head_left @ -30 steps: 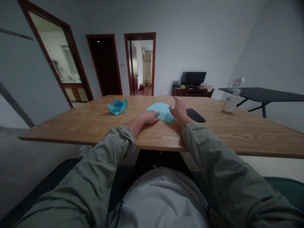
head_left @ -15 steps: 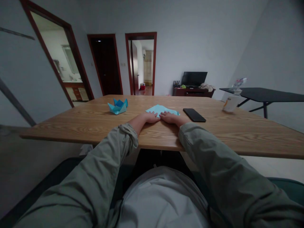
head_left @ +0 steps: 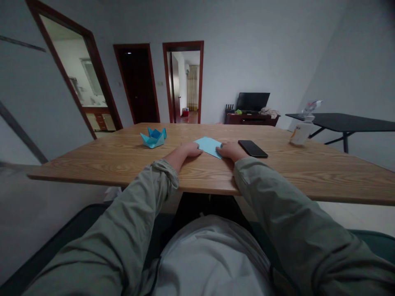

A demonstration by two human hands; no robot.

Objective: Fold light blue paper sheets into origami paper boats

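Just fingers [head_left: 197, 150] on blue paper [head_left: 208, 146]

No legible text, label, brand, number or sign found in this view. The white container [head_left: 300, 135] at the far right of the bench [head_left: 92, 164] carries a label with an orange marking, too small and blurred to read. The phone [head_left: 253, 149] on the bench shows a dark screen with nothing readable. The blue paper [head_left: 208, 146] between the left hand [head_left: 189, 150] and right hand [head_left: 231, 151] shows no readable marking.
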